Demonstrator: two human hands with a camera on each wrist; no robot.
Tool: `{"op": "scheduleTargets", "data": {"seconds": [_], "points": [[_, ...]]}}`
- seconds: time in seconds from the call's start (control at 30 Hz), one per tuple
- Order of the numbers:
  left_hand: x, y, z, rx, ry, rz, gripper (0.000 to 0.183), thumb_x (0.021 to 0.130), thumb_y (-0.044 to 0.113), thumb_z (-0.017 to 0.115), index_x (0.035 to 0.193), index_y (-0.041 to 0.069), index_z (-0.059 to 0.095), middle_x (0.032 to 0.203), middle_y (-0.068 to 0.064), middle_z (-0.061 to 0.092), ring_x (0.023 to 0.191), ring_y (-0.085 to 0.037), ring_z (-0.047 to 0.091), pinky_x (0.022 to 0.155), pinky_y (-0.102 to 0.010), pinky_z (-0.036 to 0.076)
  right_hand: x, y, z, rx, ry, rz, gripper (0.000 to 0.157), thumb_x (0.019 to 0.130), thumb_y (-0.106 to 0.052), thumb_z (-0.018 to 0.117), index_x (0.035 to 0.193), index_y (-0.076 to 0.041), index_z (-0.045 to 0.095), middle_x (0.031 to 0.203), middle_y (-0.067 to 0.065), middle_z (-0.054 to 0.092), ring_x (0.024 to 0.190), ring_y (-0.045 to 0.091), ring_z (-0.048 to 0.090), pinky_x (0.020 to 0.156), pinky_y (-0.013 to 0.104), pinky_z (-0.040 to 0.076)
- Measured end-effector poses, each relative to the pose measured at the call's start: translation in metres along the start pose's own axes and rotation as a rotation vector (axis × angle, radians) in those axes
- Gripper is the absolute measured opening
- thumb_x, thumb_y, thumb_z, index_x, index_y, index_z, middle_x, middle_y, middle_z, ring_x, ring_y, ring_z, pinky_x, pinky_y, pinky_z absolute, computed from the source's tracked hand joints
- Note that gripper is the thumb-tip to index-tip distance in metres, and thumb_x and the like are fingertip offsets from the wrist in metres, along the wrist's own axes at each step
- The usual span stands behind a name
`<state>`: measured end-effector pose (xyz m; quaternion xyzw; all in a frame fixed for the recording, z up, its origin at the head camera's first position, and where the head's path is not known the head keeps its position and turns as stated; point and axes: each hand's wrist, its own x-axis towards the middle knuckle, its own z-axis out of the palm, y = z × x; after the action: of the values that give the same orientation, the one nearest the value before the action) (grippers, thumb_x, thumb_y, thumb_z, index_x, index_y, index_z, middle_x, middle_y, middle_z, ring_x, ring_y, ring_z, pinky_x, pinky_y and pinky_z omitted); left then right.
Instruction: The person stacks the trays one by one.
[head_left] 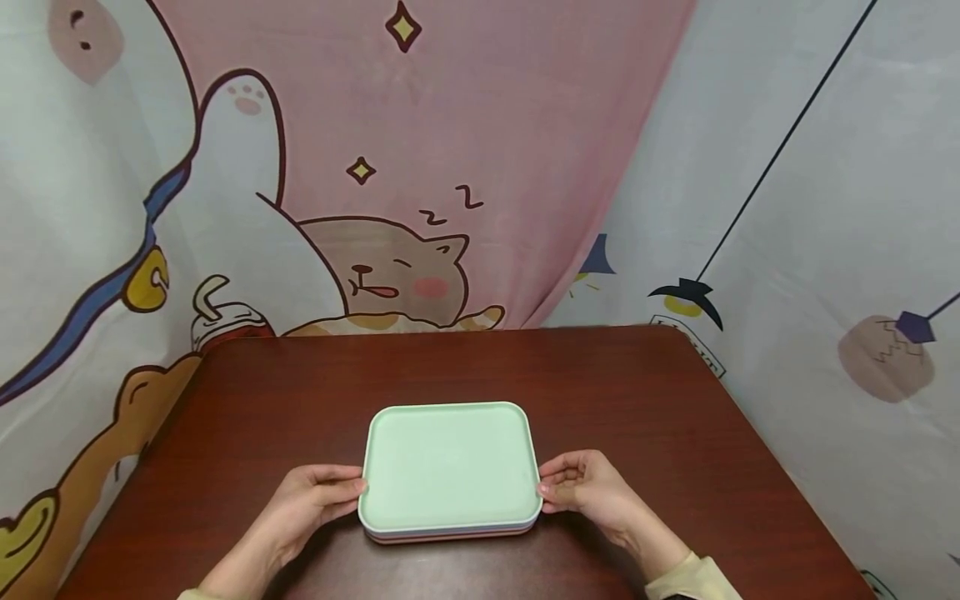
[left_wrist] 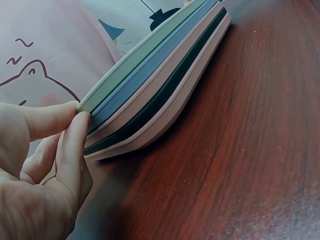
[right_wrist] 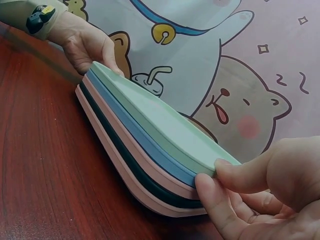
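A stack of rectangular trays lies on the table, a light green tray on top. In the right wrist view a blue tray sits right under it, then a pink tray, a dark green tray and another pink one at the bottom. My left hand pinches the left rim of the light green tray, thumb on top and fingers below. At the opposite side my right hand pinches its right rim, with the index fingertip overlapping the blue tray's edge. Both palms stay outside the stack.
The dark reddish-brown wooden table extends around the stack. A printed cloth with cartoon animals hangs behind it and along both sides, close to the table's edges.
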<state>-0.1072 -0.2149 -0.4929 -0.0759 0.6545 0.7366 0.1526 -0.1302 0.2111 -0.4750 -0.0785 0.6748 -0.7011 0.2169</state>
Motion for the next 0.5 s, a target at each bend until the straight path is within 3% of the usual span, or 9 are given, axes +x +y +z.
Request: {"op": "scheduleTargets", "data": {"seconds": [0.5], "points": [[0.001, 0.0005, -0.0011, -0.011, -0.019, 0.006, 0.043, 0.096, 0.001, 0.076, 0.129, -0.02, 0.061, 0.108, -0.011, 0.073, 0.096, -0.015, 0.072, 0.088, -0.032, 0.063, -0.0018, 0.0029, 0.0015, -0.011, 0.03, 0.015, 0.031, 0.093, 0.005, 0.075, 0.114, 0.022, 0.059, 0.095, 0.016, 0.071, 0.082, 0.021, 0.074, 0.075, 0.035, 0.066]]}}
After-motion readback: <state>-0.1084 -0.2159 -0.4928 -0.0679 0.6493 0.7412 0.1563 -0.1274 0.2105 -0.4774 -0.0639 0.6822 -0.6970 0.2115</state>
